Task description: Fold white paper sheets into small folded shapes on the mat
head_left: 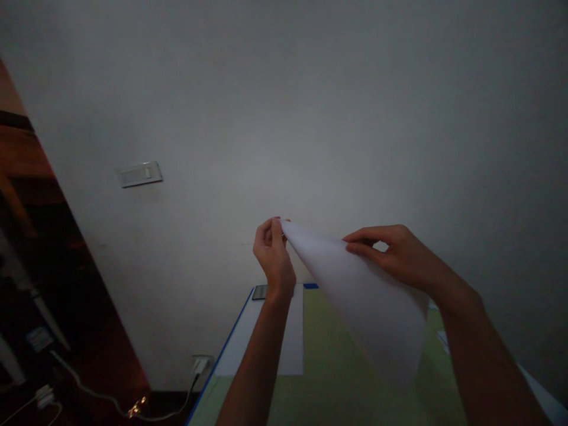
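A sheet of white paper (pixel 368 296) hangs in the air above the table, curled into a cone-like shape. Its narrow tip is pinched between the thumb and fingers of my left hand (pixel 274 251). On the upper right edge, my right hand (pixel 394 254) grips the same sheet between thumb and fingertips. The paper widens downward and to the right, and its lower end is slightly blurred. Beneath my left forearm, flat white paper (pixel 290 349) lies on the green tabletop (pixel 323 378).
A phone-like dark object (pixel 259 292) rests at the table's far left corner by the wall. More white paper (pixel 544 393) shows at the right. Left of the table, a plug sits in a wall outlet (pixel 202 362), with a cable (pixel 102 395) below. A light switch (pixel 141 174) is on the wall.
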`<state>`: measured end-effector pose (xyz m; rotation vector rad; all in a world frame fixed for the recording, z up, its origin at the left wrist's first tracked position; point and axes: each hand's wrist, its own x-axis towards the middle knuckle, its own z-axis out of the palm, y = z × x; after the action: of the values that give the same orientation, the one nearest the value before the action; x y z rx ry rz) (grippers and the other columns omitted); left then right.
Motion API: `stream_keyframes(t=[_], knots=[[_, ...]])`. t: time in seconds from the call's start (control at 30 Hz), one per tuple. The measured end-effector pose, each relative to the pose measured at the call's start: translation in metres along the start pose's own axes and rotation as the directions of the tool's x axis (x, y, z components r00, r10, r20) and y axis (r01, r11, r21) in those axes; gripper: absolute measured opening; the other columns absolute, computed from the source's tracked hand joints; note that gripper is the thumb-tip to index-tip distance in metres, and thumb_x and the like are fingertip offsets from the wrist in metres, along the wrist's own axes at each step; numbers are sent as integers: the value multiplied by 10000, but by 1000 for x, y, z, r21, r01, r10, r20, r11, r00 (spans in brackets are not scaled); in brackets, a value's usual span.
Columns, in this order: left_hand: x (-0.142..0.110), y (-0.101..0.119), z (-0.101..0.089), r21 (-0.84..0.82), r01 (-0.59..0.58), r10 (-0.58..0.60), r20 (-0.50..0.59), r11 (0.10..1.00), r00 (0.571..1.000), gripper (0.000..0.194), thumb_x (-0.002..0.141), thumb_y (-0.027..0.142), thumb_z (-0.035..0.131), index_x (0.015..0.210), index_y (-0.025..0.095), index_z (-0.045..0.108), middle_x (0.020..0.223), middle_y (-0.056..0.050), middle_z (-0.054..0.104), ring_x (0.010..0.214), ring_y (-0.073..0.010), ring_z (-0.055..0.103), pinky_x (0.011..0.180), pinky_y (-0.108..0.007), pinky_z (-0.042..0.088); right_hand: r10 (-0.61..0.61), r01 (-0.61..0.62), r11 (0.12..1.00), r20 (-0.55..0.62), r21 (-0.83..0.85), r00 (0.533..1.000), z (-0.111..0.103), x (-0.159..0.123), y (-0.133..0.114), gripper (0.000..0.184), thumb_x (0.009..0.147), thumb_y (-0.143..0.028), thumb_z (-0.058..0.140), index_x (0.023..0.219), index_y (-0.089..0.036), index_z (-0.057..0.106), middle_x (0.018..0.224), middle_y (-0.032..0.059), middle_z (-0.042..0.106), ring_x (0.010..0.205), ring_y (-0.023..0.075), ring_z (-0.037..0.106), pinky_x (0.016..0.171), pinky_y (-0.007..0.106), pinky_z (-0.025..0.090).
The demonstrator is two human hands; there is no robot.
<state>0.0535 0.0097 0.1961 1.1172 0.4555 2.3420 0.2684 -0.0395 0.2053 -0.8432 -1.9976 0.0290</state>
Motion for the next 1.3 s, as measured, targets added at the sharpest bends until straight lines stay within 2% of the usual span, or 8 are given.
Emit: stream_keyframes(t=[0.23,0.6,0.73,1.0,1.17,1.3], knots=[[-1,-3,-2,107,-73,78,-43,992,996,216,864,381,728,942,188,673,890,-24,648,802,-135,613,692,-231,482,4,-4,1000,22,6,1000,-1,1,-3,191,934,-338,629,1009,-270,790,1033,25,799,934,230,744,772,320,592],[-1,-5,-3,153,-81,90,-52,985,995,206,894,359,692,952,163,670,957,-63,680,891,-165,645,776,-273,500,12,-11,1000,24,-13,1000,-2,0,-5,184,929,-326,625,974,-262,792,999,21,803,899,214,747,716,290,587],[-2,-4,-2,215,-108,122,-58,971,991,184,928,331,638,967,151,647,975,-66,673,903,-166,651,817,-291,508,-1,2,1000,40,-17,999,-1,1,-5,187,933,-326,621,972,-263,792,994,16,803,896,206,749,745,289,586],[-5,1,-1,364,-212,250,-59,907,967,156,960,298,579,974,146,610,956,-62,649,866,-153,638,792,-276,507,-4,4,1000,54,-1,999,-1,1,-5,187,933,-335,621,976,-277,793,1001,5,801,906,207,745,739,288,582],[-7,4,1,373,-192,232,-64,908,971,170,967,303,574,987,140,615,897,-38,634,779,-133,610,701,-245,480,15,-16,1000,63,12,998,-2,0,-5,176,934,-334,624,953,-274,788,969,2,799,869,195,737,717,281,569],[-9,7,3,374,-224,262,-52,900,964,166,976,304,573,986,141,607,920,-42,633,804,-133,613,715,-242,477,22,-24,999,71,30,997,-2,0,-4,163,934,-329,631,944,-279,786,960,-9,797,868,182,733,714,267,559]])
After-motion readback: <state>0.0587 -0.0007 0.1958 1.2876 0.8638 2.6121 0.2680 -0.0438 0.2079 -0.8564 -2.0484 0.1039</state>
